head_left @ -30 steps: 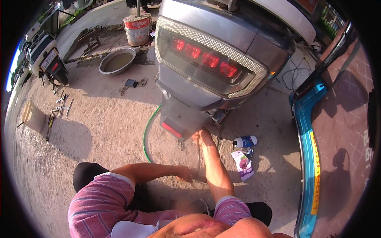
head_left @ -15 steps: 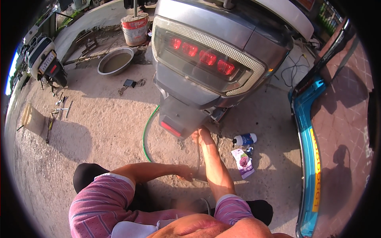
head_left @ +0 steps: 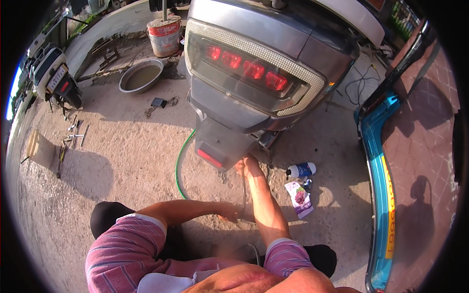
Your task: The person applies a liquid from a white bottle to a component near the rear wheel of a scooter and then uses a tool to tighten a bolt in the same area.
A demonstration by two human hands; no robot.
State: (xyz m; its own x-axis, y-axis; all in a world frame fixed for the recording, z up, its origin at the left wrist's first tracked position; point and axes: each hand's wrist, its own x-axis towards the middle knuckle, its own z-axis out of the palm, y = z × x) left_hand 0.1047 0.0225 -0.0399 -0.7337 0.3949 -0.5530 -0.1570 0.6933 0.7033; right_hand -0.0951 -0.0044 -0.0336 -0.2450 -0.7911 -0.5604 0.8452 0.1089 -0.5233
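Note:
A grey scooter's rear end [head_left: 215,97] with red tail lights rises in front of me. Under its tail, beside the red reflector [head_left: 210,158], my right hand [head_left: 245,165] has its fingers curled round the far end of a thin, dark rod-like piece [head_left: 244,188]. This piece runs back towards me. At its near end my left hand [head_left: 227,211] is closed round it, fingers partly blurred and in shadow. What the right fingertips touch beneath the tail is hidden. A green hose [head_left: 178,171] curves along the ground left of my hands.
Right of my right arm lie a blue-and-white bottle [head_left: 301,170] and a purple-and-white packet [head_left: 299,199]. A blue metal frame [head_left: 378,195] stands farther right. To the left are hand tools [head_left: 73,136], a bucket [head_left: 40,148], a basin of murky water [head_left: 141,76] and another scooter [head_left: 53,78].
The view has shifted very slightly. Both hands keep their places on the rod-like piece, and nothing else has visibly moved.

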